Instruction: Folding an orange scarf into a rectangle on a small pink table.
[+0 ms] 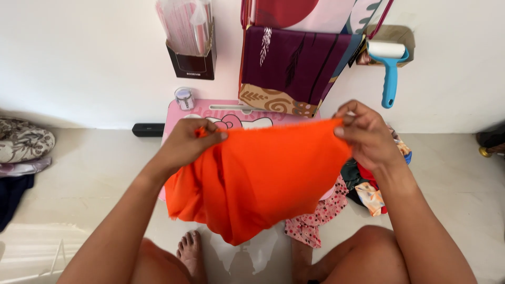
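Head view: both hands, left (192,139) and right (363,131), are pinching the soft, light orange cloth (258,179) by its top corners.

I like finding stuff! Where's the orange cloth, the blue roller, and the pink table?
orange cloth (263,168), head view, middle of the fabric.
blue roller (390,79), head view, on its handle.
pink table (210,113), head view, bare back edge.

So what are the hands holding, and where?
Both hands, left and right, hold an orange cloth by its top edge, one grip at each corner.
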